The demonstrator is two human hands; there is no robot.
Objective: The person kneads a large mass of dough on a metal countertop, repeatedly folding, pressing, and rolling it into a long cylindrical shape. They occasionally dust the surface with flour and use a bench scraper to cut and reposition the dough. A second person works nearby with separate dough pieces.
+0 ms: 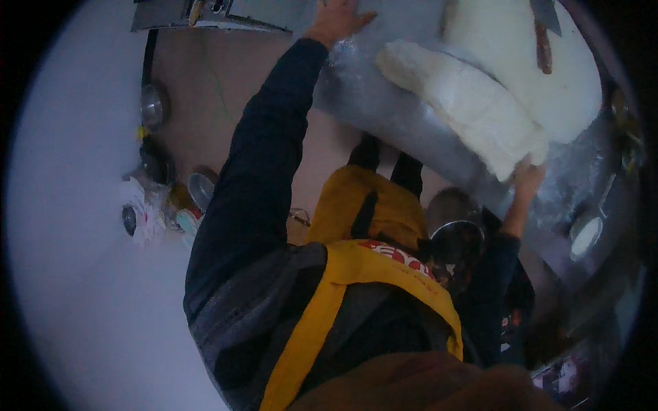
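Observation:
A long, thick piece of pale dough (462, 103) lies slantwise on a grey metal worktop (380, 108) dusted with flour. My right hand (529, 180) holds the near right end of the dough, its fingers curled on the edge. At the top, my left hand (339, 20) reaches over the worktop with thumb and fingers apart, nothing seen in it; its fingertips are cut off by the picture's edge. Beyond the dough sits a large pale, rounded slab (570, 97), perhaps a board or more dough. A cleaver-like blade with a brown wooden handle (543, 49) rests on it.
A sieve or ladle with white contents (586, 237) sits at the right. A dark round container (457, 241) stands beside my right leg. Metal bowls (154, 105) and other vessels are at the left by the white wall. A metal-edged surface (247, 18) is at the top left.

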